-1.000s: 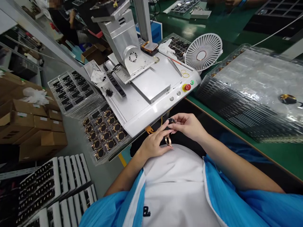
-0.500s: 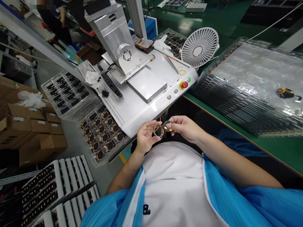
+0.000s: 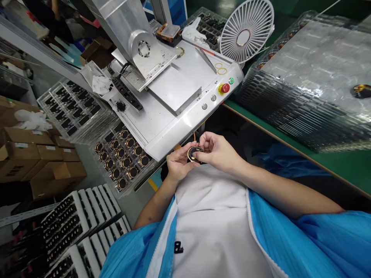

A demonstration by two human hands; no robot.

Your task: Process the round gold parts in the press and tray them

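Observation:
In front of my white shirt, my left hand (image 3: 180, 161) grips a gold-rimmed ring (image 3: 189, 155) by its edge, fingers above and thumb below. My right hand (image 3: 218, 153) pinches a dark round disc (image 3: 195, 151) that lies against the ring, with the thumb on its face. The two parts overlap, and my fingers hide some of their rims. Just beyond my hands is the front edge of a white machine (image 3: 174, 133) with a metal plate on top. To the left, a clear tray (image 3: 108, 184) holds several gold-rimmed black round parts.
A white fan (image 3: 246, 31) stands behind the machine's red button (image 3: 225, 88). Stacked clear trays (image 3: 301, 88) fill the right bench, with one gold and black part on top. Cardboard boxes (image 3: 21, 158) and white racks (image 3: 84, 216) are at the left. A person (image 3: 48, 19) is at the far left.
My right hand has brought the disc leftward onto the ring in my left hand; they were apart before. The view has shifted slightly.

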